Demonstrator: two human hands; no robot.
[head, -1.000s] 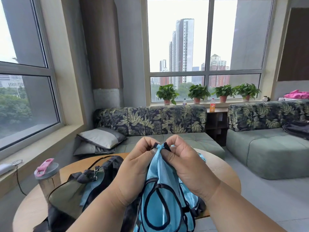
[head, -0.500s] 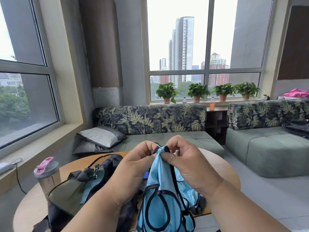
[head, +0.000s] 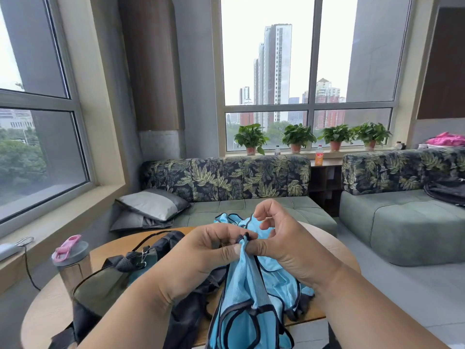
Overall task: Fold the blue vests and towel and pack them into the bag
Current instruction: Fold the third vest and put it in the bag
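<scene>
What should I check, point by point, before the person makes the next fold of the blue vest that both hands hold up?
1. Left hand pinches the top of the blue vest: ok.
2. Right hand holds the same gathered top with thumb and lower fingers: ok.
3. Vest edges lined up for a fold: not ok, the cloth hangs bunched.
4. Bag mouth open wide enough: cannot tell.
5. Bare table room to lay the vest flat: cannot tell, bag and more blue cloth cover much of it.
6. Bottle stands clear of the hands: ok.
</scene>
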